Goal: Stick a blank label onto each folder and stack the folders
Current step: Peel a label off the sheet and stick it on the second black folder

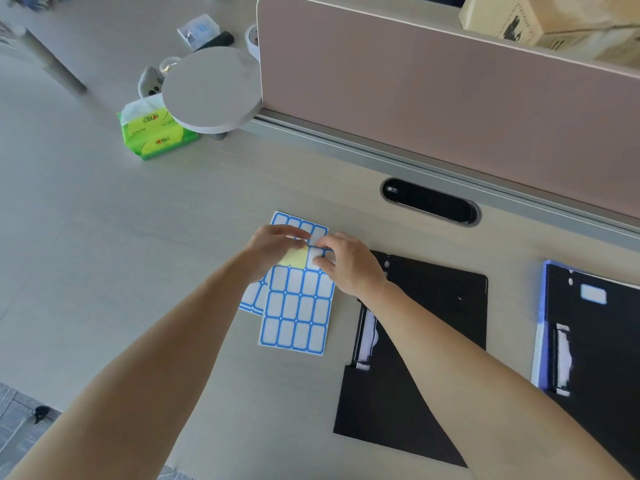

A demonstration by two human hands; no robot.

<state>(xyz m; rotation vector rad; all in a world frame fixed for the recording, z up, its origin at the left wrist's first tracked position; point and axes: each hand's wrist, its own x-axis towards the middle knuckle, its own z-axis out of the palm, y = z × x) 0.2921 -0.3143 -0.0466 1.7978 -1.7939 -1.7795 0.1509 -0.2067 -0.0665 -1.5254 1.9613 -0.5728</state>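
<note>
Single head-worn wide-angle view, looking forward and steeply down onto the desk [138,237] from close above. Forearms are entering from the bottom edge; the partition [433,98] along the desk's far edge is filling the upper right.

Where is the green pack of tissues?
The green tissue pack sits far left on the desk, partly under the round white stand.

An office: a pale wood desk [138,237] backed by a pink partition screen [433,98], with a cable slot [429,200] at its far edge.
</note>
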